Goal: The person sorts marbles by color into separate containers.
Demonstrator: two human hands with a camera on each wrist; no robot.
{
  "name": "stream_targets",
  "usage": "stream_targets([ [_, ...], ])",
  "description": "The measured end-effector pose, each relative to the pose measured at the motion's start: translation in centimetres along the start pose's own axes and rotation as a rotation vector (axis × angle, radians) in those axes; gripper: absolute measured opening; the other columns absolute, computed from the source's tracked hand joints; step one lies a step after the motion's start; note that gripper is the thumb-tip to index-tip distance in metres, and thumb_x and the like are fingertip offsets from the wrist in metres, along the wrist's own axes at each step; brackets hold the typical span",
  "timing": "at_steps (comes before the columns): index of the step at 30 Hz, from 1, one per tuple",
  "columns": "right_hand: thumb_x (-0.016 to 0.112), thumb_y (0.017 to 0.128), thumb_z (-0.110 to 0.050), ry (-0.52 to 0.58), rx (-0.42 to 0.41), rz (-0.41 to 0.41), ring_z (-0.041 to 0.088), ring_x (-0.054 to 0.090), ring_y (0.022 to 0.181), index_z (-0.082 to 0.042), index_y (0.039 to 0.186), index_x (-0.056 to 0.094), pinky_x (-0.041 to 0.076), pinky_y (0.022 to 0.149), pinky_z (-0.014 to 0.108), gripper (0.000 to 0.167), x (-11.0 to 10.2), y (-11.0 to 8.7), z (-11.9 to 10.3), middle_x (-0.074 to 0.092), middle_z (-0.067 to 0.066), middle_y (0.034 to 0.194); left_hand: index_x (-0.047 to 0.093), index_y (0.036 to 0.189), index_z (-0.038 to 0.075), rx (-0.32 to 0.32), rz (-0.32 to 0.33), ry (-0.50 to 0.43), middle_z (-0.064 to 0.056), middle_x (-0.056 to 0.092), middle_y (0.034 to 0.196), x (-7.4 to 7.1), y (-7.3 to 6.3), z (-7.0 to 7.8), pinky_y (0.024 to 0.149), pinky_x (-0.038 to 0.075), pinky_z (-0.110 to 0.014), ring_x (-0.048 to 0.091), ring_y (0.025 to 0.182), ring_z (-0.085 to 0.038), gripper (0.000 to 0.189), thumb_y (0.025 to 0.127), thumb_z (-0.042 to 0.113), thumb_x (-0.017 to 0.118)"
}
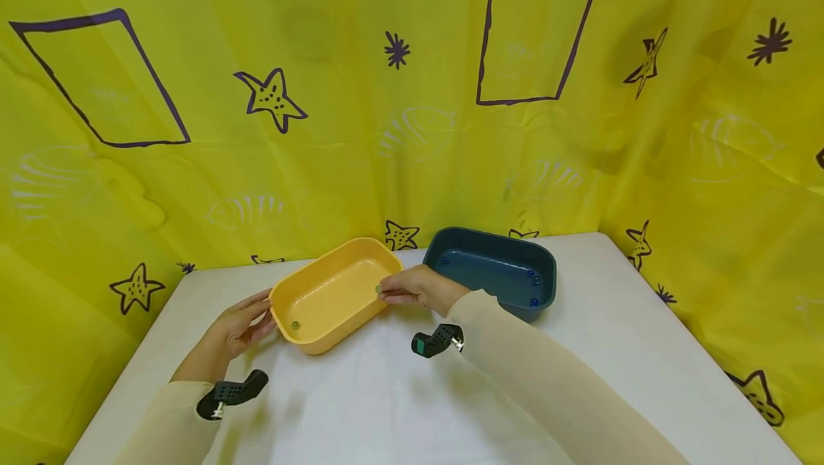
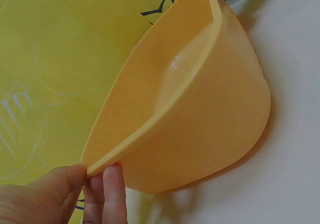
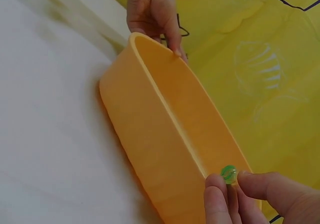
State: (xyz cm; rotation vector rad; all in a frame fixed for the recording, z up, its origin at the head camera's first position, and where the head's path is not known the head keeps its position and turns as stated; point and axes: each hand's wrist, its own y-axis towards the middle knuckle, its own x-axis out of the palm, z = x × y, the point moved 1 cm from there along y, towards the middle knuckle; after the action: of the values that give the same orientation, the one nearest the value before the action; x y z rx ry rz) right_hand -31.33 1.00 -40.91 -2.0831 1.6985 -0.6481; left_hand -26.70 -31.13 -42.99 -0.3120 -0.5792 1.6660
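My left hand [image 1: 239,325] pinches the rim of a yellow-orange plastic tub [image 1: 335,286] at its left end, thumb on top and fingers under the lip in the left wrist view. My right hand [image 1: 418,287] is at the tub's right end, pinching a clear marble with a green swirl [image 3: 229,174] between thumb and fingertips, close to the rim. Another greenish marble [image 1: 295,325] lies inside the tub, near its front left corner.
A dark teal tub [image 1: 489,265] stands to the right, partly behind my right forearm, with several blue marbles [image 1: 533,277] in it. A yellow patterned curtain [image 1: 347,93] hangs behind the white table [image 1: 360,408].
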Motion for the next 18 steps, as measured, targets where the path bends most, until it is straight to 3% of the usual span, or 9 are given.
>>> stream_targets([
  [18,0.071,0.087,0.002,-0.030,-0.016,-0.016,0.017,0.070,0.067,0.006,0.100,0.072,0.060,0.066,0.021,0.013,-0.24,-0.16,0.03,0.069,0.011,0.073,0.028,0.156,0.013,-0.005,0.018,0.024,0.003,0.060,0.091,0.23,-0.13,0.08,0.078,0.059,-0.022,0.064,0.078,-0.009,0.063,0.100,0.015,0.057],
])
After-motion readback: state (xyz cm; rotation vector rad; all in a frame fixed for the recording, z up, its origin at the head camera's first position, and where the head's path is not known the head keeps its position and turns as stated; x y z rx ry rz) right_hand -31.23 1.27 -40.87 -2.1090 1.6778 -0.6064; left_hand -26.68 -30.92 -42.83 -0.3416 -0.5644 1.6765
